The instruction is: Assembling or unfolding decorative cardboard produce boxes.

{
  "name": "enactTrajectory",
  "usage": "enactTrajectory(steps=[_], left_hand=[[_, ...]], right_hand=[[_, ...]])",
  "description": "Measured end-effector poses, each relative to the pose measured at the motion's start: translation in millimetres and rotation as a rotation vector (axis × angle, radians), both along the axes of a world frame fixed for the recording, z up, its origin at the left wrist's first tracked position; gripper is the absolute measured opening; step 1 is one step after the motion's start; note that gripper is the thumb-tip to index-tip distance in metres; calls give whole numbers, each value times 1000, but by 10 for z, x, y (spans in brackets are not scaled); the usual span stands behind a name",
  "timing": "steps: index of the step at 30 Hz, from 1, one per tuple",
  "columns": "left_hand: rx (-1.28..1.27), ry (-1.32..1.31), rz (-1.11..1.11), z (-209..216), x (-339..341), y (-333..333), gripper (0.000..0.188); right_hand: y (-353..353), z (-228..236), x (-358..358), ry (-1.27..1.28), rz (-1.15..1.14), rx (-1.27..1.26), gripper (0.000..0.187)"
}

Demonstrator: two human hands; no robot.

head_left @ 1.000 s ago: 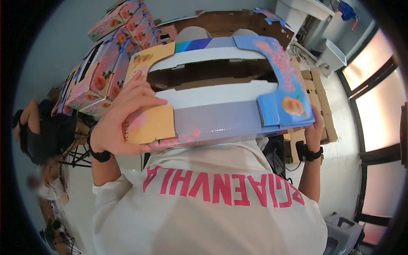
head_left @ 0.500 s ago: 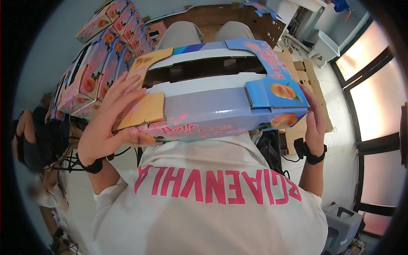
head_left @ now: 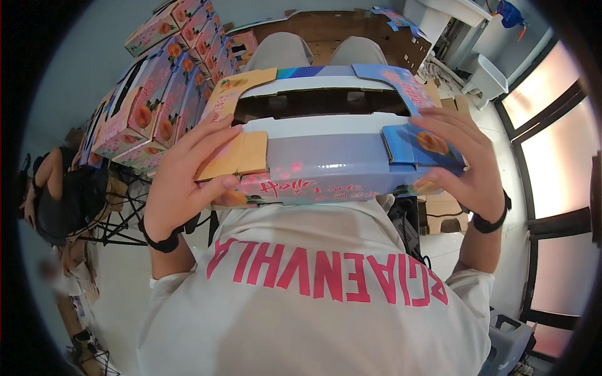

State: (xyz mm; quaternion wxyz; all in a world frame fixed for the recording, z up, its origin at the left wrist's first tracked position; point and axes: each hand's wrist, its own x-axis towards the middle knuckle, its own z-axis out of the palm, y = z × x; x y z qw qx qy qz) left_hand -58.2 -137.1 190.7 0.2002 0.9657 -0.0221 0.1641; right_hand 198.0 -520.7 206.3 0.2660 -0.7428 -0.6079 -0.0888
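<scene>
A printed cardboard fruit box (head_left: 323, 153) rests across my lap, mostly lilac with yellow and blue corner flaps and peach pictures. Its top has a long dark opening between white inner edges. My left hand (head_left: 191, 166) grips the left end, fingers over the yellow corner and thumb against the near side. At the opposite end my right hand (head_left: 467, 160) holds the blue corner, fingers on top and thumb low on the near face. The box's underside is hidden.
Stacked matching fruit boxes (head_left: 147, 116) stand at the left. Beyond my knees is a large open brown carton (head_left: 338, 25). Flat cardboard (head_left: 445, 210) lies at the right, near a white plastic stool (head_left: 486, 78). Another person (head_left: 59, 194) sits at far left.
My right hand has moved from the box's right side up onto its blue corner, fingers now over the top. The left hand keeps its hold.
</scene>
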Motion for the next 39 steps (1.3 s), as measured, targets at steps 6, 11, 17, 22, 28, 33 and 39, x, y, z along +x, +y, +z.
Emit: enactTrajectory(steps=[6,11,17,22,28,33,39], left_hand=[[84,-18,50,-55,26,-57,65],[134,-25,54,-79,68,-59,65],[188,-65,63,-102,104,-77,64],[209,-95,100,-133,109,-101,66],[255,-135,61,-142,121,-76,61],[277,-162,86,-165,122,-88,59],[232,-142,117,-161,119,-115,65]], right_hand=[[261,-136,-21,-73,8,-47,68],[239,-270,-66,111,-42,48,56],[251,-379,-53,80,-61,128,49],[248,-398,-67,55,-73,141,49],[253,-394,-71,30,-72,142,48],[250,-406,-74,35,-81,144,47],[254,-413,-69,38,-82,154,48]])
